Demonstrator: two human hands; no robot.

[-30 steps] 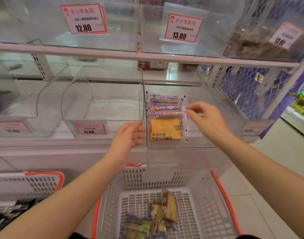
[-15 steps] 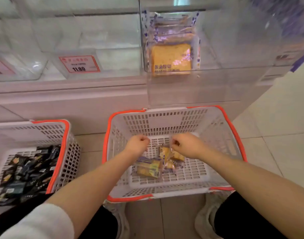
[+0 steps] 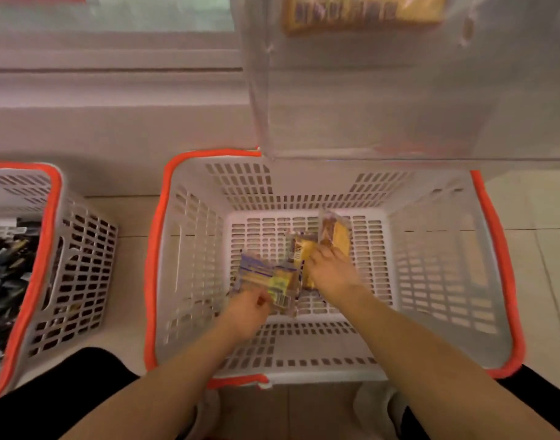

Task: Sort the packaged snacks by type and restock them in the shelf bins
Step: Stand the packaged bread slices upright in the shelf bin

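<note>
Head view, looking straight down: a white basket (image 3: 189, 249) with an orange rim sits on the tiled floor against the shelf base, and both hands are down inside it. The left hand (image 3: 247, 312) has its fingers curled onto the near edge of a purple-and-yellow snack pack (image 3: 266, 277) lying on the basket floor. The right hand (image 3: 331, 274) lies over a yellow snack (image 3: 302, 249); the picture is blurred, so whether it grips the snack cannot be told. Another yellow pack (image 3: 337, 236) leans just beyond its fingers.

A clear bin (image 3: 367, 106) juts out from the shelf above the basket's far right corner and hides that part of the rim; a yellow toast pack (image 3: 361, 11) shows through its front. To the left stands a second basket (image 3: 78, 265) holding dark packets (image 3: 5, 271). Black-clad knees and pale shoes frame the bottom edge.
</note>
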